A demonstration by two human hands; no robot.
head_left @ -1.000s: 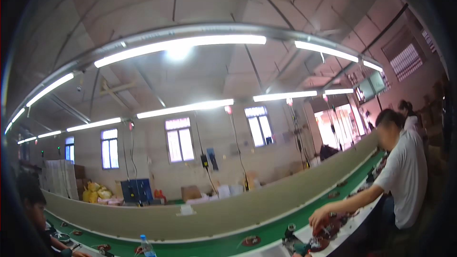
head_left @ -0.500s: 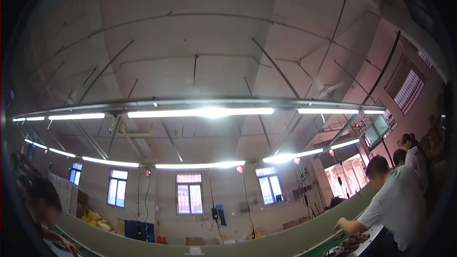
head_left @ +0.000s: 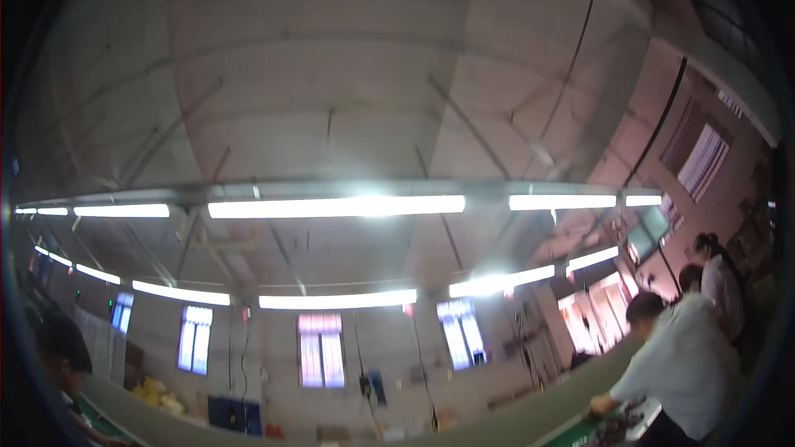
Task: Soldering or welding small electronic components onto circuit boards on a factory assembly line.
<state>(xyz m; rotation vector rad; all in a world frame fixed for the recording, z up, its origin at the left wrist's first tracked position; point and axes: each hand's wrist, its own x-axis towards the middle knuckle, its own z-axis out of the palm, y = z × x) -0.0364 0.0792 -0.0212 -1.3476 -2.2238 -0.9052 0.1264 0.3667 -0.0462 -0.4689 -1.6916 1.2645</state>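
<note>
Neither my left hand nor my right hand shows; my forearms are also out of the picture. At the lower right, a co-worker in a white shirt (head_left: pixel 679 364) leans over a green work surface (head_left: pixel 571 434). That person's hand (head_left: pixel 603 404) is low over it, beside a pile of small dark pieces (head_left: pixel 617 425) too blurred to name. Another dark-haired person (head_left: pixel 62 346) bends over a green surface at the lower left, cut by the dark rim.
A long pale partition (head_left: pixel 281 434) curves along the bottom. Lit tube lights (head_left: pixel 335 208) hang overhead in two rows. Black boxes on cords (head_left: pixel 364 385) dangle before the far wall. Yellow bags (head_left: pixel 157 396) and a blue panel (head_left: pixel 234 415) stand beyond the partition; more people are far right.
My view has tilted upward, so lights, windows and people sit lower and slightly left, with some blur. The right co-worker's hand has lowered toward the green surface.
</note>
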